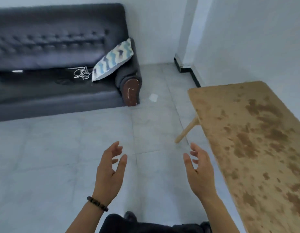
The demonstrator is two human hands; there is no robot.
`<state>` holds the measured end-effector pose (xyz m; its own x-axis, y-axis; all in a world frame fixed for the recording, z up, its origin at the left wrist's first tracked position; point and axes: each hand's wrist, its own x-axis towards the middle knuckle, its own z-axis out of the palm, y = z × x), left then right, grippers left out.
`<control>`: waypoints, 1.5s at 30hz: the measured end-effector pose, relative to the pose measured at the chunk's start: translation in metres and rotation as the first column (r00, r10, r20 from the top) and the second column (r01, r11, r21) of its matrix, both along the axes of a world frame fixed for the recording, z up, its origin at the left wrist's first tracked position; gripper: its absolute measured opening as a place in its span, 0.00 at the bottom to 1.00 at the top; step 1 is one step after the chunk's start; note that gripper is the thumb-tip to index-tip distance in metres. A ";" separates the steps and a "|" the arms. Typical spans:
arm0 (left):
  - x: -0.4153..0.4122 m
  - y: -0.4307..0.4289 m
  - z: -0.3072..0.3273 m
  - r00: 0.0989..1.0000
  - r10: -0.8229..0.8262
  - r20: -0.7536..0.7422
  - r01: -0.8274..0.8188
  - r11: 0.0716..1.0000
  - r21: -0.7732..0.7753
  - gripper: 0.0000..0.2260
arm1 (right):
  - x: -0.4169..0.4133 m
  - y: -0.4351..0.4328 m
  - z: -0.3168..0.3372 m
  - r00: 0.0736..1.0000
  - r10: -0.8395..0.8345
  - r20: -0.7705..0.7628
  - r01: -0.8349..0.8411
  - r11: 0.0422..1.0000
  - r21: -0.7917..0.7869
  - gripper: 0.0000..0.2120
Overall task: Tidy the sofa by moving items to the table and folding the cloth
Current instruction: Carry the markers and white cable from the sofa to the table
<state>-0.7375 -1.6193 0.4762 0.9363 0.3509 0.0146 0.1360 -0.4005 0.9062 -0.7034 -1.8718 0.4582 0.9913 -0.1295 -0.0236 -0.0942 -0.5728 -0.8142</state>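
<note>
A dark tufted sofa [50, 47] stands at the upper left. Against its right armrest leans a blue-and-cream patterned cushion [113, 60]. Beside the cushion a tangled white cable [81, 73] lies on a dark cloth [45, 81] spread over the seat. A small white object [17, 71] sits further left on the seat. A wooden table [257, 140] with a mottled brown top fills the right side. My left hand [110, 169] and my right hand [200, 170] hover over the floor, palms facing each other, fingers relaxed, holding nothing.
Grey tiled floor [61, 157] stretches between the sofa and the table. A small white scrap [153, 97] lies on the floor near the sofa's armrest. A slanted table leg [186, 131] sticks out at the table's left edge. White walls meet in a corner behind.
</note>
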 end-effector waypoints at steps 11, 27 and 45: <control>-0.007 0.241 -0.019 0.893 0.443 -0.072 -0.445 0.895 -0.008 0.16 | 0.090 0.263 -0.015 0.870 0.485 -0.093 -0.489 0.872 -0.029 0.26; 0.278 0.566 0.026 0.828 0.559 -0.040 -0.549 0.824 0.140 0.18 | 0.421 0.658 -0.001 0.697 0.714 -0.069 -0.716 0.697 -0.026 0.25; 0.564 0.947 -0.020 0.949 0.289 -0.123 -0.273 0.953 0.129 0.16 | 0.657 0.987 -0.031 0.854 0.502 -0.139 -0.505 0.863 0.017 0.24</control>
